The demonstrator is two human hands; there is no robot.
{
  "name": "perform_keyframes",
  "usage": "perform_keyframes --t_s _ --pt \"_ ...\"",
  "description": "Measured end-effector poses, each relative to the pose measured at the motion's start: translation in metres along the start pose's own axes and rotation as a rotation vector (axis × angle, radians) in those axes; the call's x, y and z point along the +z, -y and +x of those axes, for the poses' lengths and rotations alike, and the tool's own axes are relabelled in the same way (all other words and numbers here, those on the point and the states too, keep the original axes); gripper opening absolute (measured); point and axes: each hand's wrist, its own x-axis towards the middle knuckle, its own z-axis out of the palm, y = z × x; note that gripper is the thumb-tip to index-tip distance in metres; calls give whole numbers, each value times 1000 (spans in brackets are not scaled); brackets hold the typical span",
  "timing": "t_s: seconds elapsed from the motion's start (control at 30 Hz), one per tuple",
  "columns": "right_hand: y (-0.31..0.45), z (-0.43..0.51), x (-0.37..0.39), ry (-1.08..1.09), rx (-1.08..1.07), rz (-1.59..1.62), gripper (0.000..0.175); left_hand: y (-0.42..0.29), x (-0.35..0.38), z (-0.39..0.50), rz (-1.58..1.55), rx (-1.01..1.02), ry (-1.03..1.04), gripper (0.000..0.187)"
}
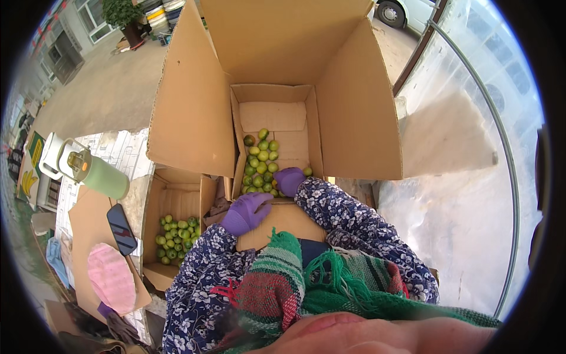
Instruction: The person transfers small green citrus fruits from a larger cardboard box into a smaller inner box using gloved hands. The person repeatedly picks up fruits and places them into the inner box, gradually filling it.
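Note:
Green and yellowish round citrus fruits point(263, 155) lie in the near and left part of an open cardboard box point(315, 132) with tall raised flaps. In a purple glove, my right hand point(290, 181) reaches into the box among the fruits at its near right; its fingertips are hidden, and whether it holds one I cannot tell. My left hand point(246, 213), gloved alike, rests at the box's near left edge with its fingers spread, beside the nearest fruits. More such fruits point(177, 236) fill the near part of a second cardboard box point(191, 177) at my left.
On the left, a green bottle point(106, 175), a phone point(121, 229), a pink oval piece point(111, 278) and flat cardboard point(86, 239) lie on a patterned table surface. A plastic sheet point(446, 221) on a metal frame borders the right side. A potted plant point(124, 17) stands farther off.

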Motion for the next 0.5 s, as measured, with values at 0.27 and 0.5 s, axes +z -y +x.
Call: perform_keyframes --t_s 0.27,0.5 --pt "0 1 2 -33 -52 -84 30 2 3 1 -70 -43 -9 35" --pt "0 -6 -5 -95 71 96 29 2 -2 1 -90 -57 -36 32"
